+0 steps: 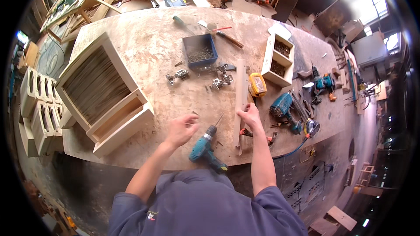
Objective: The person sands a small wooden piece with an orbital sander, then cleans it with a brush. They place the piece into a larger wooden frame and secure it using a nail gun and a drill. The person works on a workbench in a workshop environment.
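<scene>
My right hand (249, 117) grips a long, narrow wooden strip (240, 83) that stretches away from me on the workbench. To its left, my left hand (180, 131) is raised over the bench with fingers curled together; whether they pinch something small cannot be made out. A small dark piece, perhaps a screw, shows beside those fingertips. Between my hands lies a teal cordless drill (202, 147), its long bit pointing away from me. Silver hinges (177, 77) rest beyond my left hand, with more hinges (222, 81) close to the strip.
At left stands a wooden cabinet frame (141, 112). A blue box of screws (201, 62), a hammer (230, 39) and a two-compartment wooden box (266, 67) are farther back. Right of the strip lie a yellow tape measure (257, 85), a teal nail gun (284, 107) and another drill (323, 82).
</scene>
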The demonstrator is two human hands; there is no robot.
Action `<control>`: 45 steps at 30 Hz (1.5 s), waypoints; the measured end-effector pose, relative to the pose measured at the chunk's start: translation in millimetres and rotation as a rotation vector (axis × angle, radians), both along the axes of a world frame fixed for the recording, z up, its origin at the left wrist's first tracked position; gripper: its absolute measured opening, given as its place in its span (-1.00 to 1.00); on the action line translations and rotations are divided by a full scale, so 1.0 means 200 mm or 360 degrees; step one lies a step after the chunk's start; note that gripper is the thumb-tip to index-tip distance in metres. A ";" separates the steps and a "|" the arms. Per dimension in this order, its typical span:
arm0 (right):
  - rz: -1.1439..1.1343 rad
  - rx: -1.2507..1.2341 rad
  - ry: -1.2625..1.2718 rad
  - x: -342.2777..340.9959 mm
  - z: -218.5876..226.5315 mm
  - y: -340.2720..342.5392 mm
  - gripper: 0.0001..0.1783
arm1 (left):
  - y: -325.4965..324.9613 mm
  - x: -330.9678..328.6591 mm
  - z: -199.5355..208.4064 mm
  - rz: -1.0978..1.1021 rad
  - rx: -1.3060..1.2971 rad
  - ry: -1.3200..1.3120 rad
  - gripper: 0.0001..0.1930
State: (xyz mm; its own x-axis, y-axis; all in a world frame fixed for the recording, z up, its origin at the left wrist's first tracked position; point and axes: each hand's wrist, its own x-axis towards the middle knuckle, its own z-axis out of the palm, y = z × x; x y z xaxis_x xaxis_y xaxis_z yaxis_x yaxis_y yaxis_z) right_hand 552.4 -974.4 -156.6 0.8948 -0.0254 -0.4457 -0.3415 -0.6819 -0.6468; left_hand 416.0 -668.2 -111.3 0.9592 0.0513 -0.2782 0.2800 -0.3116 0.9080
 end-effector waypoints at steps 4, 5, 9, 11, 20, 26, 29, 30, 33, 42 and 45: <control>-0.0072 0.0500 -0.0164 -0.13 0.09 0.04 -0.34 | -0.25 0.25 -0.03 0.0005 -0.0709 0.0182 -0.39; 0.0015 0.0386 -0.0216 -0.15 0.13 0.10 -0.33 | -0.28 0.29 0.03 0.0046 -0.0761 0.0232 -0.39; 0.0236 0.0413 -0.0291 -0.25 0.34 0.41 -0.43 | -0.31 0.39 -0.20 -0.0112 -0.1353 0.0003 -0.44; 0.0272 0.0611 -0.0159 -0.21 0.23 0.33 -0.50 | -0.27 0.40 -0.22 -0.0172 -0.1389 -0.0071 -0.43; 0.0504 -0.0583 -0.0834 0.09 -0.13 0.05 -0.31 | 0.10 0.32 -0.07 0.0513 -0.1494 0.0065 -0.52; 0.0427 0.0988 -0.0196 0.51 0.44 0.79 -0.26 | 0.18 0.27 -0.11 0.0517 -0.1055 0.0112 -0.50; 0.0593 0.1333 0.0045 0.62 0.43 1.01 -0.42 | 0.16 0.25 -0.13 0.0388 -0.0750 0.0021 -0.52; 0.0629 0.1388 0.0177 0.65 0.41 1.04 -0.58 | 0.16 0.23 -0.13 0.0380 -0.0654 0.0011 -0.53; 0.0453 0.1668 0.0204 0.58 0.27 1.11 -0.70 | 0.16 0.18 -0.09 0.0390 -0.0365 -0.0019 -0.52; 0.0266 0.1196 0.0562 0.63 0.04 1.07 -0.25 | 0.21 0.06 -0.08 0.0472 -0.0438 0.0320 -0.55; -0.0332 0.1268 0.0024 1.00 -0.07 0.93 -0.45 | 0.24 0.09 -0.04 0.0736 -0.0784 0.0326 -0.59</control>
